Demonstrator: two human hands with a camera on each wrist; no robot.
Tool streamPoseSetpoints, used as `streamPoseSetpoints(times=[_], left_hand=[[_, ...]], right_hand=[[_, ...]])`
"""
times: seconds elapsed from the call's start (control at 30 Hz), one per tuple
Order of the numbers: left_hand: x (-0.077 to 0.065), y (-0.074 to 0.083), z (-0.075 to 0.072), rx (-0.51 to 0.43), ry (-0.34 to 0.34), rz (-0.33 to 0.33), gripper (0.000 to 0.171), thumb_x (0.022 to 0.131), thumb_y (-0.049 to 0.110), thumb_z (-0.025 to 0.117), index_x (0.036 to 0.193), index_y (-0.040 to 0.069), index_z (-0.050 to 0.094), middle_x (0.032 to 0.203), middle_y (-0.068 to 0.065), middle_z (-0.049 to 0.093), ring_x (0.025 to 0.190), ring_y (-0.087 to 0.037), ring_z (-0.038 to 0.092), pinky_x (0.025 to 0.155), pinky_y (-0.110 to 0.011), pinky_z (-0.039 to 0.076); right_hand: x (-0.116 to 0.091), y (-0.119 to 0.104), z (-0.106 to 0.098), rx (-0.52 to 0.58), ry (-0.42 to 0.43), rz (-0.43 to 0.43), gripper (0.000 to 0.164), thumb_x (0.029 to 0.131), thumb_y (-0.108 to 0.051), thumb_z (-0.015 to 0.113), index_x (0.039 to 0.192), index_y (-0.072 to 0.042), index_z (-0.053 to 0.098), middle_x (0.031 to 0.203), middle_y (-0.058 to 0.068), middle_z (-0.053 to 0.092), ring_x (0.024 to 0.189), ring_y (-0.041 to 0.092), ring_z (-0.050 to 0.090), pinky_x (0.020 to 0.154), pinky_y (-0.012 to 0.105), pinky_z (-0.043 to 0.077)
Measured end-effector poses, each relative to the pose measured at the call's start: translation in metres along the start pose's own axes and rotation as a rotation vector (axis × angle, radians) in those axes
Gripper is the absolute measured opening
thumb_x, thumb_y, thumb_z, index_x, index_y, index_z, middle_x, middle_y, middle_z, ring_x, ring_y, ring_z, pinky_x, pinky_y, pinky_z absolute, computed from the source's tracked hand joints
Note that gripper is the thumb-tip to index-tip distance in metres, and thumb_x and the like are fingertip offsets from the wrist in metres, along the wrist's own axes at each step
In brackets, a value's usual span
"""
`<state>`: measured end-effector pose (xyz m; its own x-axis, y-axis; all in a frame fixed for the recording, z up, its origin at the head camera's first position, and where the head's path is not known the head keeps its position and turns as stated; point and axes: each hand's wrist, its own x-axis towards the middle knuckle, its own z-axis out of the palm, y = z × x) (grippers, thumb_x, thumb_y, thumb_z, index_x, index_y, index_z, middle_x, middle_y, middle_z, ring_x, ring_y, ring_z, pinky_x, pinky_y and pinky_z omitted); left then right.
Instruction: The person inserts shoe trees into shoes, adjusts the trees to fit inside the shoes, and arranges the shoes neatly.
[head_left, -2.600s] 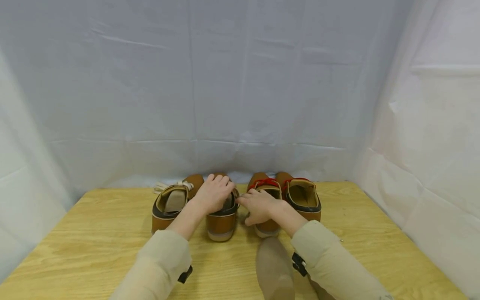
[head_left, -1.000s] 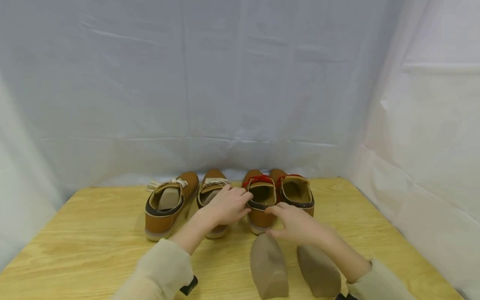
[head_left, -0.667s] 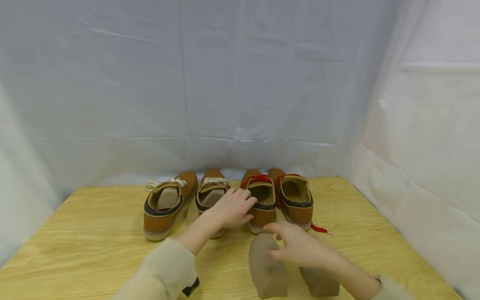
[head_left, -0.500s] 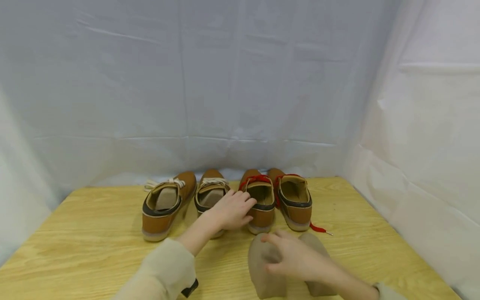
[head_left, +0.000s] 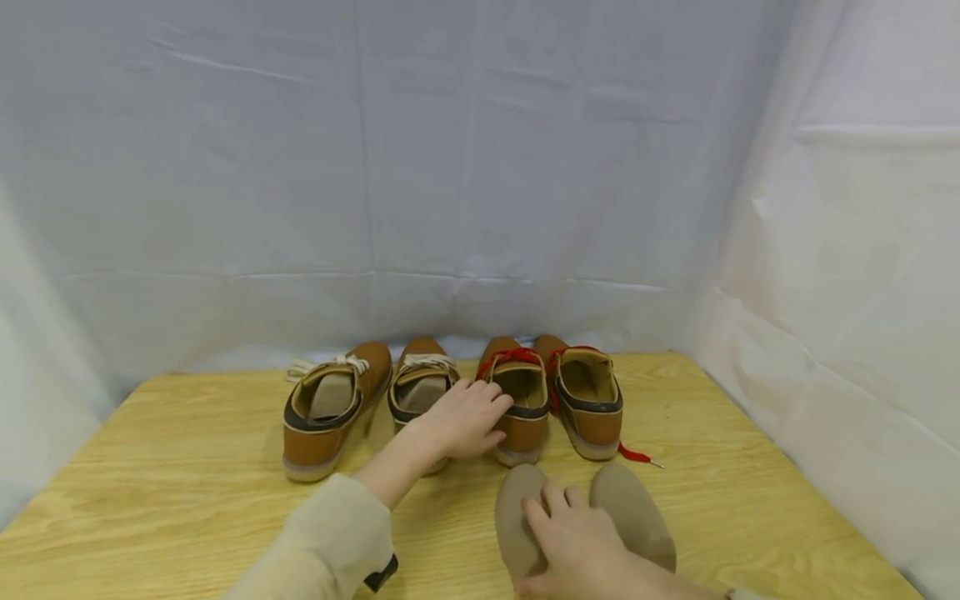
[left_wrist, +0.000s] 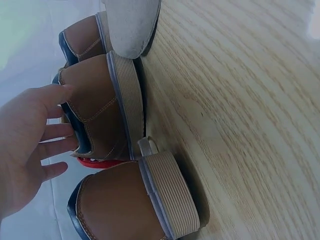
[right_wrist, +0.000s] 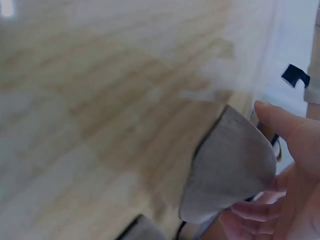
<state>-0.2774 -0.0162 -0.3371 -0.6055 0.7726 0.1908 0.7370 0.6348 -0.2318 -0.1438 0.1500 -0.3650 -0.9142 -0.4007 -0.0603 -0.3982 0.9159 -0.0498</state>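
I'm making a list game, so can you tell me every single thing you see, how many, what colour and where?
Shoes with white laces: 2, brown with dark collars, left half of the row
Shoes with red laces: 2, brown with dark collars, right half of the row
Red lace end: 1, red, on the table by the rightmost shoe
Loose inserts: 2, greyish beige, in front of the red-laced shoes
Tucked-in inserts: 2, greyish beige, inside the white-laced shoes
Table: 1, yellowish wood, under everything
Sheets: count unclear, whitish grey, behind and beside the table
Black piece: 1, black, at the left cuff
Sleeves: 2, cream, right one barely showing
Left hand: 1, bare, by the left red-laced shoe
Right hand: 1, bare, over the left loose insert
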Motion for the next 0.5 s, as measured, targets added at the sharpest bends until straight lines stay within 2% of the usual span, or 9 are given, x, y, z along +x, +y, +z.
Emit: streamPoseSetpoints(times=[0.1,0.23,0.33,0.5], left_hand=[[0.000,-0.001,0.000,0.003,0.010,0.005,0.037,0.089,0.038,0.061,0.116,0.013,0.057,0.108,-0.004,0.057,0.102,-0.023,0.055,0.087,-0.040,0.042],[-0.001,-0.001,-0.001,-0.005,0.018,0.010,0.036,0.088,0.037,0.063,0.114,0.013,0.058,0.107,-0.005,0.057,0.101,-0.024,0.055,0.086,-0.040,0.042],[-0.002,-0.001,-0.002,-0.004,0.017,0.012,0.035,0.088,0.037,0.063,0.114,0.013,0.058,0.107,-0.005,0.057,0.101,-0.024,0.055,0.087,-0.040,0.042],[-0.002,-0.001,-0.002,0.006,0.016,0.015,0.036,0.088,0.037,0.062,0.114,0.013,0.057,0.107,-0.004,0.057,0.101,-0.024,0.055,0.087,-0.040,0.041]], right_hand=[[-0.001,-0.002,0.007,-0.089,0.042,-0.002,0.081,0.065,-0.064,0.071,0.124,-0.011,0.053,0.119,0.016,0.049,0.101,0.036,0.050,0.058,0.047,0.048],[-0.004,-0.002,0.015,-0.175,0.110,-0.041,0.075,0.064,-0.065,0.071,0.116,-0.013,0.054,0.107,0.015,0.049,0.089,0.033,0.051,0.050,0.040,0.044],[-0.004,-0.002,0.018,-0.195,0.139,-0.063,0.069,0.065,-0.064,0.072,0.109,-0.015,0.053,0.101,0.012,0.046,0.082,0.029,0.048,0.046,0.035,0.041],[-0.003,-0.002,0.019,-0.179,0.155,-0.062,0.067,0.063,-0.064,0.073,0.106,-0.015,0.053,0.100,0.011,0.045,0.078,0.028,0.048,0.045,0.035,0.040]])
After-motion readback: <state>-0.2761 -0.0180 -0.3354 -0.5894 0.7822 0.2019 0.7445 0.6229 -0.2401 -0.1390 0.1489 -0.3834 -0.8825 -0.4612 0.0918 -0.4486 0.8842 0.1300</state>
